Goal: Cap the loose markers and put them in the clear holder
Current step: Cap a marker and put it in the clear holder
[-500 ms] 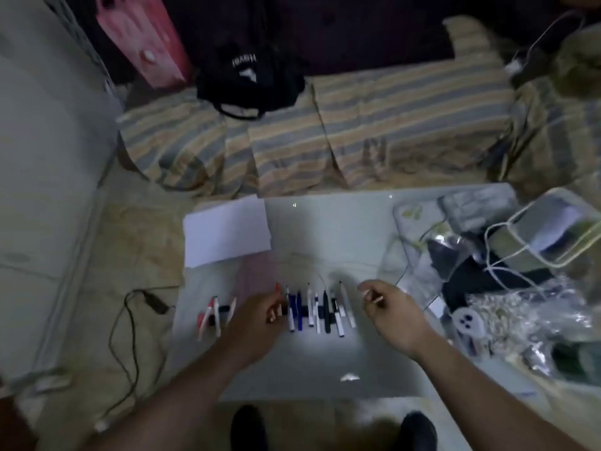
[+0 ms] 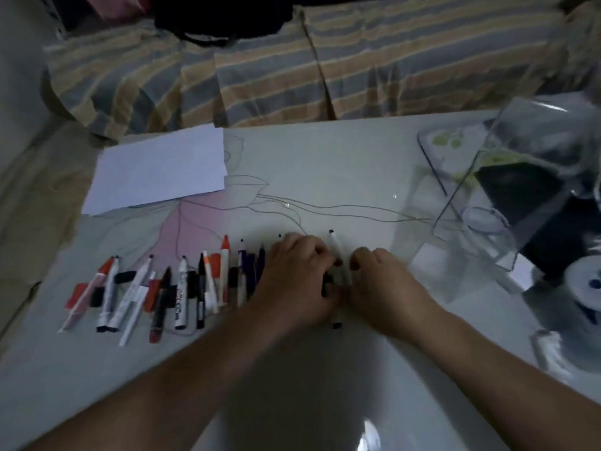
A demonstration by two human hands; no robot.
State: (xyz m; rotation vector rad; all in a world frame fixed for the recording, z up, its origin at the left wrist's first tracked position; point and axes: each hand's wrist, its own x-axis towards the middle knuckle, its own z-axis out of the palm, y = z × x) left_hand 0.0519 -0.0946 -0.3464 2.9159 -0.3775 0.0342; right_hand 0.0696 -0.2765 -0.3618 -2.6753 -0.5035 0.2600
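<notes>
Several loose markers (image 2: 182,291) lie in a row on the white table (image 2: 325,177), with red, black and purple caps among them. My left hand (image 2: 297,278) lies over the right end of the row, its fingers curled on a black marker (image 2: 327,286). My right hand (image 2: 380,281) is right beside it, fingertips curled against a white marker with a black tip (image 2: 335,247) that sticks out between the two hands. The clear holder (image 2: 478,196) stands at the right of the table, apart from both hands.
A white sheet of paper (image 2: 159,169) lies at the table's back left. Thin wires (image 2: 325,208) run across the middle. Dark clutter and a white round object (image 2: 585,284) crowd the right edge. A striped cloth (image 2: 292,66) lies beyond the table.
The view has dropped closer to the table. My right hand has moved left to meet my left hand at the right end of the marker row.
</notes>
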